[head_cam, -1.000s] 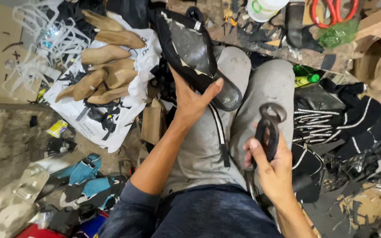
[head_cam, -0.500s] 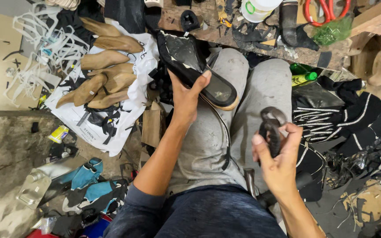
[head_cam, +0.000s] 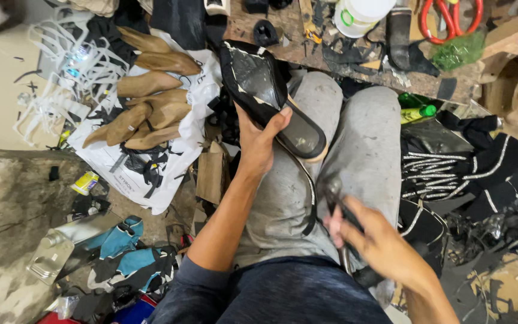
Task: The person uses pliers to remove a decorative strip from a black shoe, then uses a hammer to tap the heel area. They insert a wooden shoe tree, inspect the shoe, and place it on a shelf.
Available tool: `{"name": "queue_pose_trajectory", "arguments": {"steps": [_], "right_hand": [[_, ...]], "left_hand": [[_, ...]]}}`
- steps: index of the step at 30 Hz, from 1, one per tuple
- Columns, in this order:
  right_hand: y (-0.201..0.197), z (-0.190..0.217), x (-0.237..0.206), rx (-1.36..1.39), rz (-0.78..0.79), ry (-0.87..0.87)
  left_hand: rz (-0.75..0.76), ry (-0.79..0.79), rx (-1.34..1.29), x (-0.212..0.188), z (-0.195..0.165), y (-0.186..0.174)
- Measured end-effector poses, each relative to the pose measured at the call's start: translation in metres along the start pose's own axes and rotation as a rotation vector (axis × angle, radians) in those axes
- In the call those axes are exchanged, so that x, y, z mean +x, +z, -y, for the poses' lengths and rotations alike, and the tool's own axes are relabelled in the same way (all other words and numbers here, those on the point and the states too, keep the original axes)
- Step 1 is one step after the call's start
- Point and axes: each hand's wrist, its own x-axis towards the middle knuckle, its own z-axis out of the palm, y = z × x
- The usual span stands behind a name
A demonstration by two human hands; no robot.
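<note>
My left hand (head_cam: 259, 141) grips a black shoe on its last (head_cam: 271, 96), sole side up, resting on my left knee in grey trousers (head_cam: 283, 204). The shoe's pointed toe aims away from me toward the workbench. My right hand (head_cam: 379, 240) is closed around a dark metal hand tool (head_cam: 334, 192), blurred with motion, low over my right thigh. A thin black strap hangs down from the shoe across my lap.
Several tan wooden shoe lasts (head_cam: 145, 102) lie on a white bag at left. A cluttered wooden workbench (head_cam: 355, 60) ahead carries red-handled scissors (head_cam: 451, 15), a white tub (head_cam: 361, 12) and scraps. Black striped shoe uppers (head_cam: 469, 168) pile at right; white hangers (head_cam: 61, 78) at far left.
My right hand has dropped the tool lower and turned it toward my lap, now blurred. My left hand still holds the shoe in the same place.
</note>
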Motion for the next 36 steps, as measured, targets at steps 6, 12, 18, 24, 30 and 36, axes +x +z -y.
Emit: {"name": "queue_pose_trajectory", "arguments": {"steps": [6, 12, 18, 24, 30, 36], "right_hand": [[-0.003, -0.017, 0.015, 0.992, -0.101, -0.287], [0.004, 0.006, 0.036, 1.227, -0.243, -0.508], [-0.003, 0.049, 0.011, 0.399, -0.599, -0.501], [-0.005, 0.056, -0.008, 0.504, -0.548, -0.509], [-0.001, 0.051, -0.005, 0.681, -0.663, -0.646], [-0.008, 0.056, -0.008, 0.566, -0.674, -0.734]], "left_hand": [[0.299, -0.141, -0.085, -0.026, -0.024, 0.034], [0.519, -0.123, -0.053, -0.040, -0.073, 0.093], [0.418, 0.258, 0.568, -0.043, -0.091, 0.123], [0.485, 0.255, 0.545, -0.042, -0.084, 0.120], [0.577, 0.341, 0.669, -0.060, -0.111, 0.129], [0.506, 0.303, 0.762, -0.093, -0.122, 0.123]]}}
